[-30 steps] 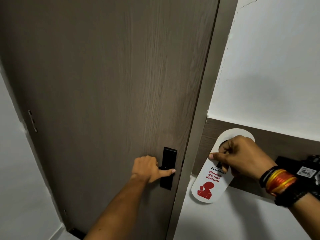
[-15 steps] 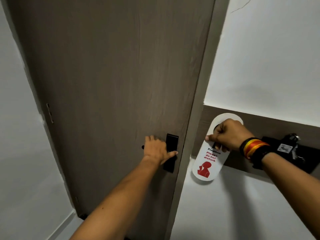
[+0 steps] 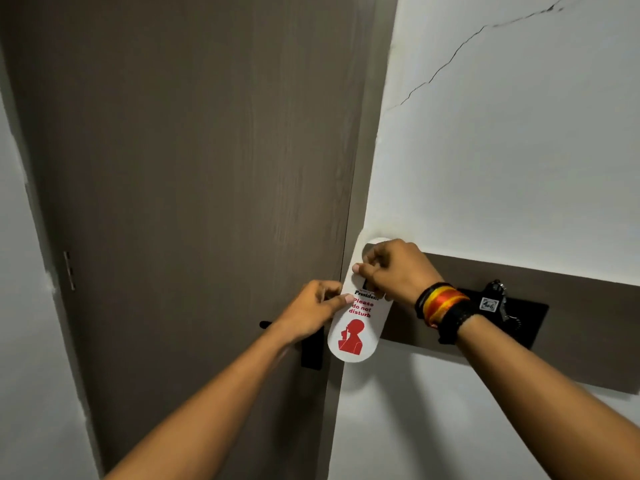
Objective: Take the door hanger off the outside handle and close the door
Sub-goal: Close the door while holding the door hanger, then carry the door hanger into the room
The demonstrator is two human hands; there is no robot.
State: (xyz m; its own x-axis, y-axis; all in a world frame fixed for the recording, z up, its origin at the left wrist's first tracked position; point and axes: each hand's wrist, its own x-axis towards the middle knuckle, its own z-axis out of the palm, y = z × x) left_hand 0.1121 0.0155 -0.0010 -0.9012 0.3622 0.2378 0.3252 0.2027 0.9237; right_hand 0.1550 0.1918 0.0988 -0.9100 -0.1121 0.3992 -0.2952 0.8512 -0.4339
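Observation:
A white door hanger (image 3: 353, 336) with red "Please do not disturb" lettering and a red figure hangs in front of the door's right edge. My right hand (image 3: 393, 268) pinches its top, near the hook opening. My left hand (image 3: 311, 315) grips its left edge with thumb on the front. The brown wooden door (image 3: 194, 188) sits shut against its frame (image 3: 372, 150). A black handle (image 3: 266, 324) and its black plate (image 3: 311, 351) show partly behind my left wrist.
To the right, a brown wall panel (image 3: 554, 285) carries a black card holder (image 3: 526, 320) with a key and tag (image 3: 491, 301) in it. The white wall (image 3: 519, 150) above has a long crack. A hinge (image 3: 69, 270) marks the door's left side.
My left hand has left the door handle and taken hold of the hanger's left edge. My right hand has brought the hanger left, in front of the door edge.

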